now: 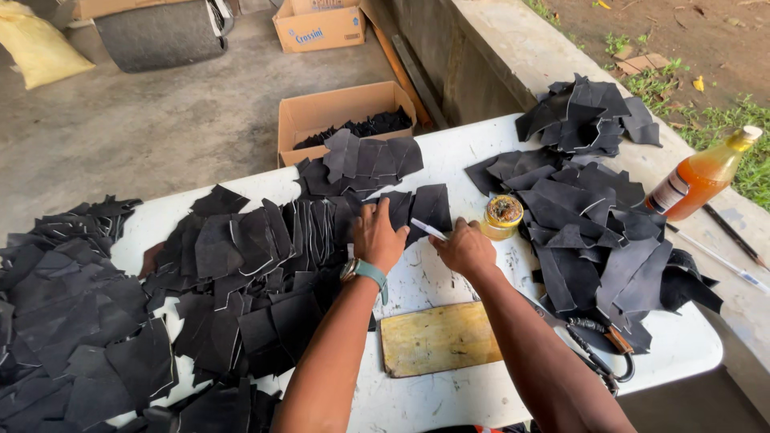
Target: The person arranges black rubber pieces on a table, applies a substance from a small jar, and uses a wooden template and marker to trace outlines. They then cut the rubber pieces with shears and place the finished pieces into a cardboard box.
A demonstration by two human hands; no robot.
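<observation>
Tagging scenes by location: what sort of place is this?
Probably an open-air craft workshop for cut leather-like pieces: a white table spread with black cut pieces, an open glue-like jar, bare concrete floor and grass beyond a low wall.

A flat black leather piece (429,207) and thin white brush (429,230) lie on the table.

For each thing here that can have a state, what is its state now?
Left hand: pressing flat on black pieces.
Right hand: gripping a thin white tool.
Small glue jar: open, no lid.
Orange bottle: capped, tilted.
Near cardboard box: open, black pieces inside.
Scissors: lying unused.
</observation>
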